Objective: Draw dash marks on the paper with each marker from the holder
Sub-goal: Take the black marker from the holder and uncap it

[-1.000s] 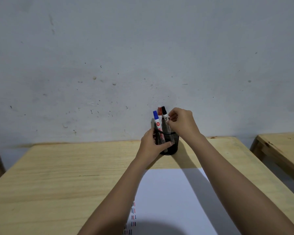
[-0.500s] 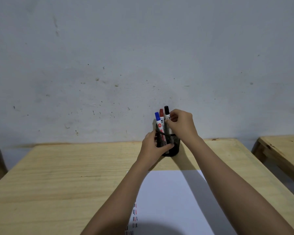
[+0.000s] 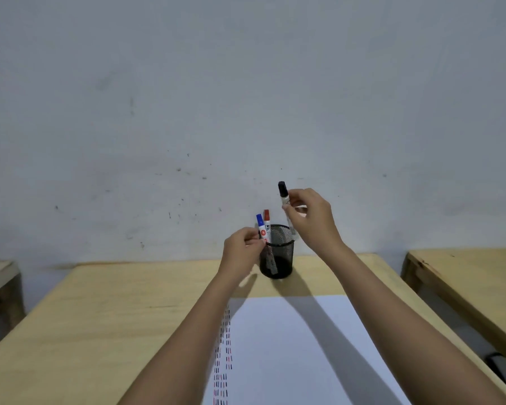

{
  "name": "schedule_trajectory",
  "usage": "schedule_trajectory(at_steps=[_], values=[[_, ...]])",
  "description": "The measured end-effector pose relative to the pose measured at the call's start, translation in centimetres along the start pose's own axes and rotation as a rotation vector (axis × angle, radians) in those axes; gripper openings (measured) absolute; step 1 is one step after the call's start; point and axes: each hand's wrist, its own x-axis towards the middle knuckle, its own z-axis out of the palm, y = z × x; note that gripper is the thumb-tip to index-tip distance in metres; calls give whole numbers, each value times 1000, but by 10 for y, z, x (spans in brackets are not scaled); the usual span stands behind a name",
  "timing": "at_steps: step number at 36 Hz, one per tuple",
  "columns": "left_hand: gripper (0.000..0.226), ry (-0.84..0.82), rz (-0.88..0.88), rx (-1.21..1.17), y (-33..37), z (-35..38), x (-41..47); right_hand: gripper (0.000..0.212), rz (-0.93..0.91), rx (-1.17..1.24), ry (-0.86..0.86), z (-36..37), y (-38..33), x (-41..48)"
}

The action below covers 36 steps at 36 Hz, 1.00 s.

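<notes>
Pale wooden table [image 3: 114, 302]: black mesh cylindrical holder [image 3: 276, 252] is steadied by left hand [image 3: 241, 252]; black-capped white marker [image 3: 285, 206] is pinched above it by right hand [image 3: 313, 220].

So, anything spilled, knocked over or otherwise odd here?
Nothing stands out. The mesh holder stands upright, steadied by the left hand; the right hand lifts the black marker.
</notes>
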Motion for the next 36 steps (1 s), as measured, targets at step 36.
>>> schedule_trajectory(at_steps=[36], values=[[17, -3, -20, -335, 2, -72, -113, 24, -68, -197, -559, -19, -15, -123]])
